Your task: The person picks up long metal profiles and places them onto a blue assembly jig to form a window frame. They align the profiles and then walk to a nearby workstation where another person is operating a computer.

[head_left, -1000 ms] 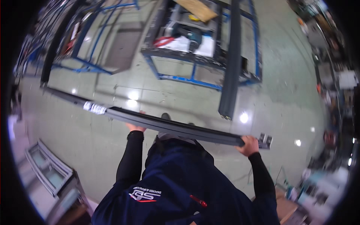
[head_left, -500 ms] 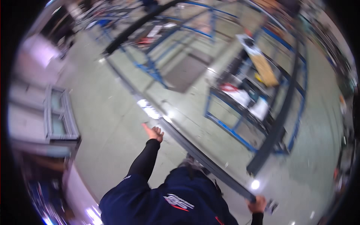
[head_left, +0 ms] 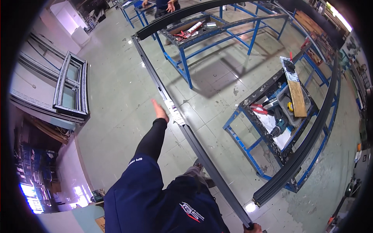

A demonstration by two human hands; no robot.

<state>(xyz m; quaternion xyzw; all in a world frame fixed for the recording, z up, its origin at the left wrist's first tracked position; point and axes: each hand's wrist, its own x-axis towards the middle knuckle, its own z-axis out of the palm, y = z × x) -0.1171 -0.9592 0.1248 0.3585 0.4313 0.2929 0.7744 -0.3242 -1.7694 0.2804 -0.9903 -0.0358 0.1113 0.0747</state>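
Observation:
A long dark grey profile (head_left: 206, 165) runs slantwise from the far left down to the lower right, with a white label (head_left: 175, 112) stuck around its middle. My right hand (head_left: 253, 228) is closed around its near end, partly cut off by the lower edge of the view. My left hand (head_left: 160, 110) is beside the label, fingers stretched out, holding nothing. The profile's far end meets the corner of a large dark frame (head_left: 285, 174), which rests across blue metal stands. The frame's near end lies apart from the profile held in my right hand.
A blue stand (head_left: 248, 149) on the right carries a cordless drill (head_left: 278, 126), red-handled pliers (head_left: 259, 109) and a wooden strip (head_left: 297, 99). Behind it is another blue table (head_left: 184, 64). A window unit (head_left: 71, 85) leans at left. Another person's hand (head_left: 171, 6) shows at the back.
The view has turned and sharpened. My right hand, still on the profile's end, is now lower in the picture. My left hand appears higher, fingers now straighter, beside the label.

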